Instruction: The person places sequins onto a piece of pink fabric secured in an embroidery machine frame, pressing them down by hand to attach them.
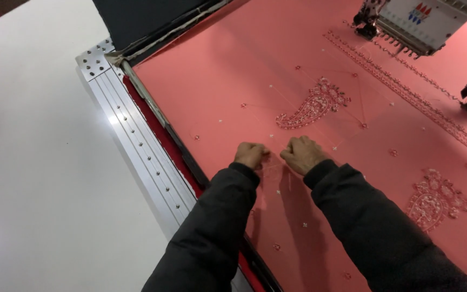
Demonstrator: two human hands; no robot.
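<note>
Stretched pink fabric is carrying finished paisleys; left hand and right hand are pinching closed, seemingly on loose thread, trimming unfinished.

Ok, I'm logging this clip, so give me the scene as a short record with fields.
Setting: pink fabric stretched in a metal frame on a white table
Left hand: fist resting on fabric
Right hand: fist resting on fabric, close beside the left
Nearby: beaded paisley motif
Machine: embroidery head, top right
</note>
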